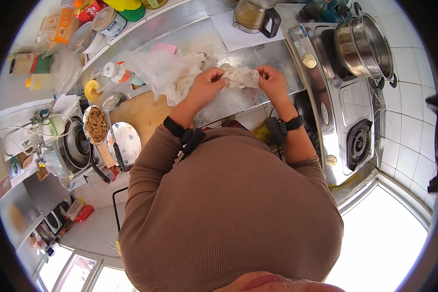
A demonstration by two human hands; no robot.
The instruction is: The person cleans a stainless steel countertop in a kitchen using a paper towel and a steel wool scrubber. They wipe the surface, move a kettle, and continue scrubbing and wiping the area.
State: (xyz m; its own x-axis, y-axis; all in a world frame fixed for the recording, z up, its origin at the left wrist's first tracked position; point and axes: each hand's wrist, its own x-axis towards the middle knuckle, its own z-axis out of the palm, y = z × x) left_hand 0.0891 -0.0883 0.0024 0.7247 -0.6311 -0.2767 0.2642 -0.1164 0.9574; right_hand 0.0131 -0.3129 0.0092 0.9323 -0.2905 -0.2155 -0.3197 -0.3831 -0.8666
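A crumpled whitish cloth or thin sheet (241, 77) is stretched between my two hands above the metal countertop (219, 106). My left hand (206, 87) pinches its left end between thumb and fingers, and my right hand (272, 83) pinches the right end. Just left of my left hand lies a loose heap of translucent plastic bags (168, 75). A white-capped bottle (122, 72) stands at the heap's left side. Whether the held piece is cloth or plastic, I cannot tell.
A gas stove (330, 98) with steel pots (361, 47) stands at the right. A glass kettle (253, 16) is at the back. On the left are a wooden board (149, 113), a patterned plate (129, 140), a bowl of minced food (96, 125), a ladle (112, 104) and a pan (76, 142).
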